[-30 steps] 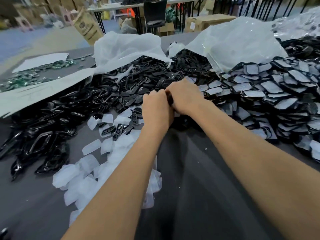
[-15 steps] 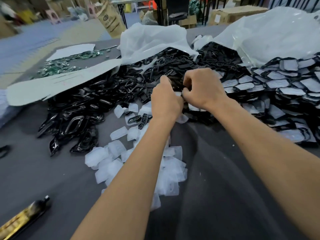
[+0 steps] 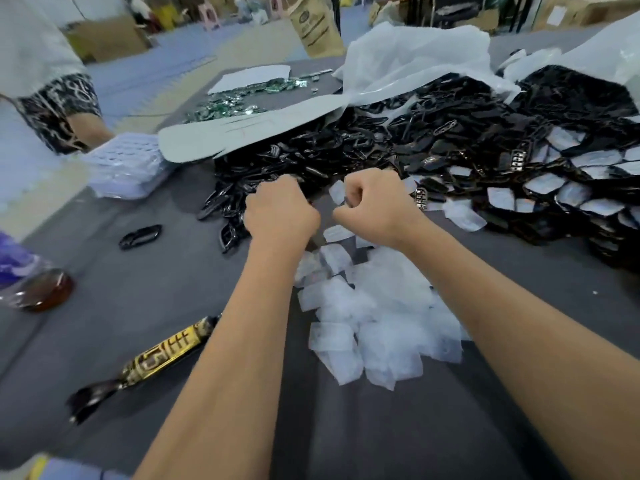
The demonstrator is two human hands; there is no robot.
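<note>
Parting since earlier: left hand point(image 3: 281, 213), right hand point(image 3: 375, 206) both curled; contents hidden.

Print on gold tube point(image 3: 166, 351) and sack point(image 3: 317, 27) is illegible.

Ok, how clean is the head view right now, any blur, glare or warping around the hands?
Head view: the left hand and right hand are fairly sharp at centre; the edges smear, so the bottle at left is soft; the table looks bowed by the wide lens; the black parts carry small glints; the white bag is bright; shadows are faint.
</note>
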